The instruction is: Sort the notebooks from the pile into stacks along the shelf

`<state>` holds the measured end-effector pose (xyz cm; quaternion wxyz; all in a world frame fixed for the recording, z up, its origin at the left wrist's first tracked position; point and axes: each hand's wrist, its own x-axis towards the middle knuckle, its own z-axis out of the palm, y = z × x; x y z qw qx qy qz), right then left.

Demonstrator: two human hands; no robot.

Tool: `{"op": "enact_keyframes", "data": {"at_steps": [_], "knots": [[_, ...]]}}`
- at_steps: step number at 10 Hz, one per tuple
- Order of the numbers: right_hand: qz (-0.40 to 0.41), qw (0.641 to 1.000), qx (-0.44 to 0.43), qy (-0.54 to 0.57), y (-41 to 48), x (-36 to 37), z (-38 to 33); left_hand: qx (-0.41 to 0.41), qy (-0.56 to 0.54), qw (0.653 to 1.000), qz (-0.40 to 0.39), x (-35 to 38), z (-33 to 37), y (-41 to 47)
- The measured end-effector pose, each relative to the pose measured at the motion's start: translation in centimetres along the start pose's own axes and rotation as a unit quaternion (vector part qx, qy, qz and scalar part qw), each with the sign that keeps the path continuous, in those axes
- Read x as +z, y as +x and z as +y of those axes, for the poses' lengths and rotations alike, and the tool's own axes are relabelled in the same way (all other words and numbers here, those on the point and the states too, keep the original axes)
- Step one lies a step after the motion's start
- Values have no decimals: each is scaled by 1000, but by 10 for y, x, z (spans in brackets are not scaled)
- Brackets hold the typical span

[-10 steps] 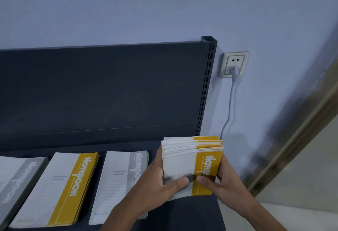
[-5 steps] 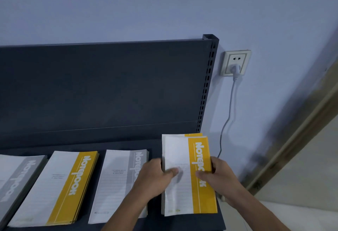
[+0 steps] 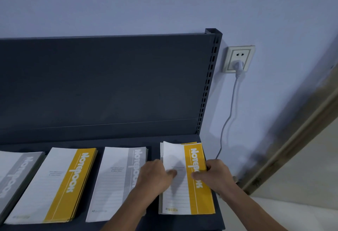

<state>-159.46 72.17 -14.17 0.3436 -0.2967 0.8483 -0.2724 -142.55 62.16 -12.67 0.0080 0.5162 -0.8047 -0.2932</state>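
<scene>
Notebook stacks [image 3: 60, 185], three in view, lie sorted along the shelf [image 3: 155, 142], while the pile [image 3: 198, 201] at its right end, gripped at both sides by the left hand [image 3: 155, 174] and right hand [image 3: 216, 174] with thumbs on top, looks yet to be sorted.

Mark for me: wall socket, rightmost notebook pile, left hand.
wall socket [image 3: 238, 59]: head view, centre of the white faceplate.
rightmost notebook pile [image 3: 199, 198]: head view, lower yellow band of the top cover.
left hand [image 3: 155, 174]: head view, back of the hand.
</scene>
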Motion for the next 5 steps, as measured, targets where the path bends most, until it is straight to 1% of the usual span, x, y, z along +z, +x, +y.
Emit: {"op": "enact_keyframes", "data": {"at_steps": [2,4,5], "knots": [[21,999,-17,-38,1,5,1,-6,22,1000,17,7,-4,0],[40,995,-27,-84,8,10,4,1,2,1000,26,-1,-3,-5],[108,979,-76,-159,7,13,0,28,11,997,74,-13,-11,-6]]}}
